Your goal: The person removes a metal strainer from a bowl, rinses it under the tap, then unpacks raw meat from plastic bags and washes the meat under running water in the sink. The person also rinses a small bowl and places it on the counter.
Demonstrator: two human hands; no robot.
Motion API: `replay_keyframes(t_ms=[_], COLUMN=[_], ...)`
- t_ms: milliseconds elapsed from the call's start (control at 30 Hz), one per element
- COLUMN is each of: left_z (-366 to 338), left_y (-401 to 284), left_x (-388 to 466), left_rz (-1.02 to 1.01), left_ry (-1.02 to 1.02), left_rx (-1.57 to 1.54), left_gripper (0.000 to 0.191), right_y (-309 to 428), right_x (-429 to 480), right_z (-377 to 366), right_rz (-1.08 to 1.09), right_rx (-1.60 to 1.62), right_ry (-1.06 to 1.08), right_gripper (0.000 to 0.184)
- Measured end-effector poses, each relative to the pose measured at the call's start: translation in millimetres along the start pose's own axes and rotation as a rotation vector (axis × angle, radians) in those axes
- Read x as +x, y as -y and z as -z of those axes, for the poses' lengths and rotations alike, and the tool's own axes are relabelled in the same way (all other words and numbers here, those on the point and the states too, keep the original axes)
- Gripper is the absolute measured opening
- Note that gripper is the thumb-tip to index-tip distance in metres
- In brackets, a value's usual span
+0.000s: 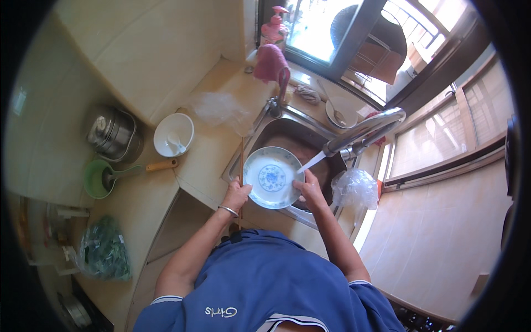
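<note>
Between my two hands is a white plate [255, 195] with a blue flower pattern, held over the stainless steel sink [327, 166]. My left hand [238, 194] grips its left rim and also has a pair of wooden chopsticks [242, 159] pressed against it, running past the plate's edge. At the right rim, my right hand [310, 189] holds the plate with the thumb on its upper face. Water [312, 162] streams from the chrome faucet [352, 130] onto the plate's right edge. The sink's floor is partly hidden under the plate.
On the left counter are a white bowl [161, 143] with a spoon, a green ladle [93, 182], a steel pot [118, 139] and a bag of greens [103, 253]. A clear plastic bag [356, 186] sits right of the sink. Behind it rests a dish [350, 108] with a spoon.
</note>
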State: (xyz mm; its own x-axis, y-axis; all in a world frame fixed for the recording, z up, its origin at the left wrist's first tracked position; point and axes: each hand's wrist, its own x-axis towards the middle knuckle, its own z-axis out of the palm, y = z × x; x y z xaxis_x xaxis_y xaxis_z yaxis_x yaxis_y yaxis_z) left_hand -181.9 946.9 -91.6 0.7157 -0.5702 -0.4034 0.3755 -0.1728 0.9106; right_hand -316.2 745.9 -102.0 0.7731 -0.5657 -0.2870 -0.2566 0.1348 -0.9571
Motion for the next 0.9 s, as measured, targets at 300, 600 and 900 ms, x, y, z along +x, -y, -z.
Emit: replay_keyframes(t_ms=[300,600,900], left_z=[-48.7,-67.2,-59.2], left_y=[10.9,2.3,-2.9], left_x=[27.8,43.0,50.6], left_rz=[0.044,0.183,0.167], left_ry=[0.091,0.006,-0.125], left_rx=[-0.048,-0.162,-0.257], left_gripper=[0.013,0.022,0.023], right_y=[18.4,23.4,44.3], right_x=[61.0,47.2,-9.1], right_z=[32.6,-37.1,9.3], right_rz=[0.068,0.604,0.808], right_rx=[-0.527,-1.146,-1.047], right_ry=[-0.181,-0.103,0.369], right_gripper=[0.028,0.067,0.026])
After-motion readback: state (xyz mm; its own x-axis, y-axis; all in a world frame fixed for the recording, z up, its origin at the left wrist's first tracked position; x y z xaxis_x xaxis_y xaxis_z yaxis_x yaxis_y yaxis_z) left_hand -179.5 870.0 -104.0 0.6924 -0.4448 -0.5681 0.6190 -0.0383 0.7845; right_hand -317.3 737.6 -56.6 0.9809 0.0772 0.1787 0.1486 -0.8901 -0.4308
